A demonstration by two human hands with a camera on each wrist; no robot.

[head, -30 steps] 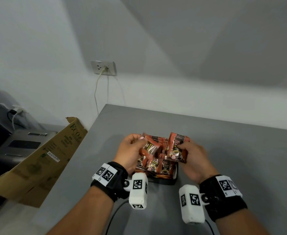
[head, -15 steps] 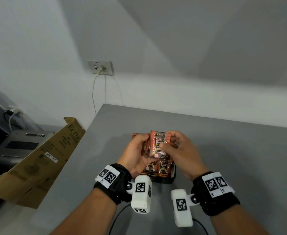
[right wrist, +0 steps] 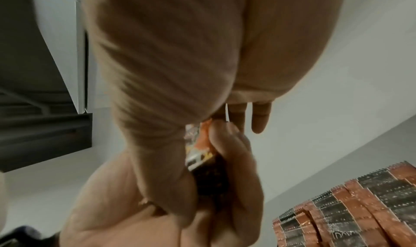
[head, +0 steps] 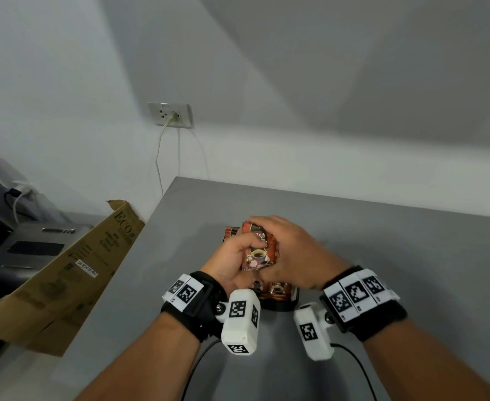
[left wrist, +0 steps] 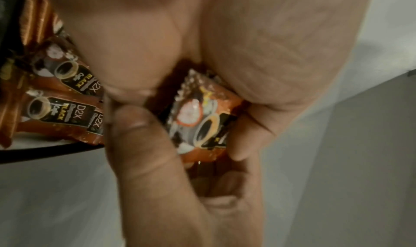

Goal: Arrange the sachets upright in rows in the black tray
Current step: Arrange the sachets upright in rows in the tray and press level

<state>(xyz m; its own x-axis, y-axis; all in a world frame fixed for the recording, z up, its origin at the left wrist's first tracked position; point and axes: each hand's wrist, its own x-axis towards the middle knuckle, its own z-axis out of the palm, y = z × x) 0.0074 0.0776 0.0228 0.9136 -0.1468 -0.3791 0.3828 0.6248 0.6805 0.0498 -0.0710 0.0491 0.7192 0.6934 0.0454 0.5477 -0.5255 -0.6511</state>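
Both hands hold one sachet [head: 257,251] between them above the black tray [head: 291,304]. The left hand [head: 232,263] pinches its left edge, thumb curled on the printed face. The right hand [head: 294,253] lies over its top and right side, fingers bent down around it. In the left wrist view the packet sits wedged between the fingers of the two hands, coffee-cup print facing the camera. In the right wrist view only a sliver of it shows between thumb and fingers.

The held sachet is upright, lifted clear of the tray and not yet seated. Beneath it, the sachets already in the tray [right wrist: 351,211] stand on edge, packed close in rows, serrated tops uppermost. The right wrist view shows several rows side by side. How many places remain free cannot be told, since the hands cover most of the tray.

Judgement: the task is well advanced, this packet being one of the later ones. No loose sachets are visible on the grey table [head: 382,256] around the tray.

Beyond the table's left edge leans a flattened cardboard box [head: 73,273]. A wall socket [head: 170,114] with a cable plugged in sits on the white wall behind.
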